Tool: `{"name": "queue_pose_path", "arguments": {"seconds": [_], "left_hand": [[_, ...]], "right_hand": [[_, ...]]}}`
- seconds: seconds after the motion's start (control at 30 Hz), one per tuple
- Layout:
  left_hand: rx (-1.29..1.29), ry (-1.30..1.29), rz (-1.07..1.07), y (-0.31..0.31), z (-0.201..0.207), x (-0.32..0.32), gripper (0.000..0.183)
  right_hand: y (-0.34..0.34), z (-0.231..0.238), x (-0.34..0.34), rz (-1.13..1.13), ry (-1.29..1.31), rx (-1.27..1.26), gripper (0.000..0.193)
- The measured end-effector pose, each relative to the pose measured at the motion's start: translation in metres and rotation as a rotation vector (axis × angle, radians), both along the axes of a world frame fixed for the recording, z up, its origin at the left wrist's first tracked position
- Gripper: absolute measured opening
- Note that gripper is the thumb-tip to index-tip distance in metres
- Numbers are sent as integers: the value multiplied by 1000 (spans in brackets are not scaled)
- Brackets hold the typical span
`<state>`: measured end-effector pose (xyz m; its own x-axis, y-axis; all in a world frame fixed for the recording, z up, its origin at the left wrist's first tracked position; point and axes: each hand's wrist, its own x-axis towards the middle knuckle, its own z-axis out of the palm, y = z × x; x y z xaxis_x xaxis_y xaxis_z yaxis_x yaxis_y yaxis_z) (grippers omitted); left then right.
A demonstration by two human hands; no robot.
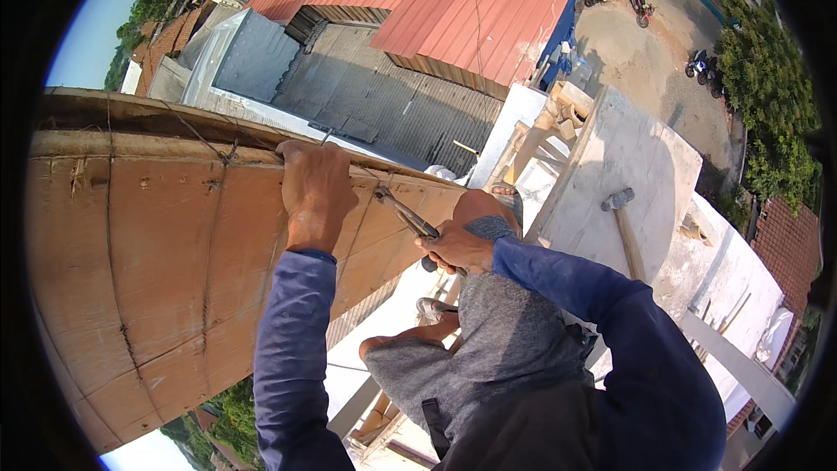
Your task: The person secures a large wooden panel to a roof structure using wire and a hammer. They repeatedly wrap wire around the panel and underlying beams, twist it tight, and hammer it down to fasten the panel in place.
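Observation:
A long brown wooden panel [157, 244], with thin tie wires [212, 244] running across its face, stretches along my left side. My left hand [318, 192] is closed over its top edge, the fingertips hidden behind. A short wire end sticks up beside the knuckles; whether the fingers also pinch wire does not show. In my right hand [462, 249] are a pair of pincers [406, 215], gripped by the handles. Their jaws point toward the panel's top edge, right of my left hand. Whether the jaws touch a wire is too small to tell.
A hammer [626, 231] lies on a pale board [602, 157] to my right. Timber pieces [549, 135] stand beyond my knees. My sandalled feet are among narrow supports, high above ground. Red metal roofing [453, 9], a grey roof [366, 78] and parked motorcycles [641, 9] lie below.

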<state>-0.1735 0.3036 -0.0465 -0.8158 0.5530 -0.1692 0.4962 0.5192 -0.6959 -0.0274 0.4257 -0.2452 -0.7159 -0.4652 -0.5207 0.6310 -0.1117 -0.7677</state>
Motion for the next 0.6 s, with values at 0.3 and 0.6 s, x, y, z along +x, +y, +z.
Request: {"name": "queue_pose_path", "arguments": {"seconds": [0.3,0.6], "left_hand": [[18,41,-31,2,1,0,4],[-40,-63,98,8,3,1,4]], "right_hand": [[-130,5,31,-598,-294,-434,44],[-218,28,8,-1002,-443,-569,46]]}}
